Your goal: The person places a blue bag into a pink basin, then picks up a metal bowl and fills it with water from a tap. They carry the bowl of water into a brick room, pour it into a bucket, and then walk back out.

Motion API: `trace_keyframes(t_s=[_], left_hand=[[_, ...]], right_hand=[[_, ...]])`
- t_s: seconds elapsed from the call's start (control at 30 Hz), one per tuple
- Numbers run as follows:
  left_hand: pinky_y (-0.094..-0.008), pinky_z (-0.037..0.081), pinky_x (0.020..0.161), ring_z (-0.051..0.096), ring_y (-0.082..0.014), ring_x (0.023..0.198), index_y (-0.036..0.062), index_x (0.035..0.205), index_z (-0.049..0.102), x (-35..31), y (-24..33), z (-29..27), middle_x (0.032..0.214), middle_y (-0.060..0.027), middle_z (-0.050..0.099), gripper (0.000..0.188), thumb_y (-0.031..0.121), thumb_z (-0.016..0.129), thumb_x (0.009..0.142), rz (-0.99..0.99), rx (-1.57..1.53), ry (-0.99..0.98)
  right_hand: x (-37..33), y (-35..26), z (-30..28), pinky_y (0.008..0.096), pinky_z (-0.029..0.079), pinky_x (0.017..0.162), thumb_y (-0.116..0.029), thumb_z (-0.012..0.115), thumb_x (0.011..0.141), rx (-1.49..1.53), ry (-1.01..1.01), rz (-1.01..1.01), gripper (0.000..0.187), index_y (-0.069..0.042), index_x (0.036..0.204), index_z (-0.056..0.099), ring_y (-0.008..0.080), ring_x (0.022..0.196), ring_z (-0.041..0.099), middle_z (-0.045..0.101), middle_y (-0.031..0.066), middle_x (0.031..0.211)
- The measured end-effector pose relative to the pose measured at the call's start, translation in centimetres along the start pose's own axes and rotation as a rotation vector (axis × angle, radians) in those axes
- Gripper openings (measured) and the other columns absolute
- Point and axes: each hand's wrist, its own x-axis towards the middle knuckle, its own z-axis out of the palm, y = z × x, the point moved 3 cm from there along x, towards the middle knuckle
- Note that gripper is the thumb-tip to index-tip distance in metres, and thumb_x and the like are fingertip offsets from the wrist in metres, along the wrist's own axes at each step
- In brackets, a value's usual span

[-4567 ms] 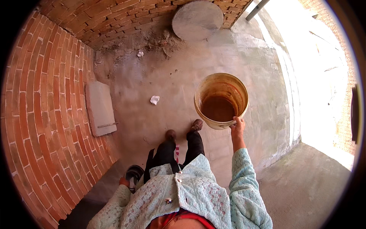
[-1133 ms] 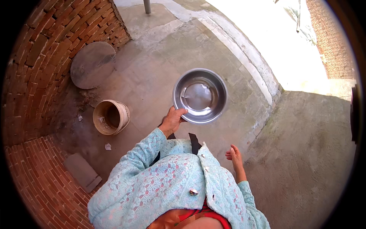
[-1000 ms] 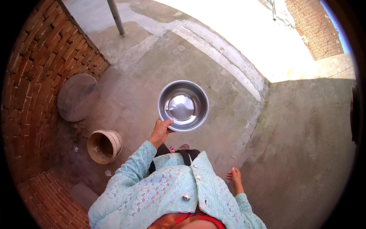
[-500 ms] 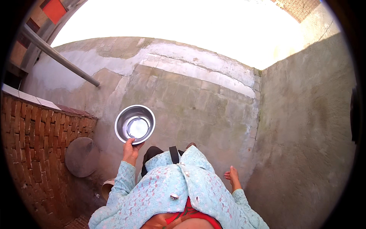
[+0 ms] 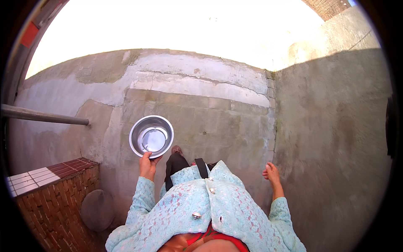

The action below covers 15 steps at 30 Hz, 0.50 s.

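Note:
A round stainless steel basin [image 5: 151,137] with a bright rim is held out in front of me on the left. My left hand [image 5: 147,166] grips its near edge, thumb over the rim and fingers underneath. The inside shows a shiny bottom, and I make out nothing lying in it. Away from my body on the right hangs my right hand [image 5: 272,173], holding nothing, its fingers loosely bent and the thumb apart from them.
A low brick wall [image 5: 63,197] topped with white and dark red tiles stands at the left, a dark round lid-like object [image 5: 98,210] beside it. A metal pole [image 5: 46,115] juts in above. Tall concrete walls [image 5: 331,126] border the right; sunlit ground lies ahead.
My view has turned and moved forward; the brick wall and pole have shifted. One shoe now shows ahead of me. My right hand has risen a little; the left still holds the basin.

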Motion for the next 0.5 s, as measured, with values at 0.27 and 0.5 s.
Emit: trace_keyframes(t_s=[0.27, 0.5], left_hand=[[-0.0507, 0.050, 0.078, 0.055, -0.0356, 0.091, -0.0085, 0.104, 0.042, 7.6, 3.0, 12.8, 0.102, -0.0193, 0.051, 0.032, 0.002, 0.045, 0.075, -0.028, 0.069, -0.041], [-0.0503, 0.051, 0.076, 0.055, -0.0341, 0.092, -0.0066, 0.105, 0.042, 9.5, 5.1, 21.3, 0.103, -0.0180, 0.051, 0.031, 0.002, 0.045, 0.075, 0.051, 0.086, 0.044]], right_hand=[[-2.9, 7.7, 2.9, 0.0312, 0.048, 0.051, -0.034, 0.047, 0.084, 0.175, -0.078, 0.585, 0.042, -0.007, 0.117, 0.043, 0.0204, 0.062, 0.058, 0.056, 0.0119, 0.081], [13.0, 3.0, 1.5, 0.0314, 0.048, 0.050, -0.035, 0.046, 0.085, 0.362, -0.057, 0.534, 0.043, -0.008, 0.118, 0.041, 0.0229, 0.063, 0.057, 0.055, 0.0146, 0.081]])
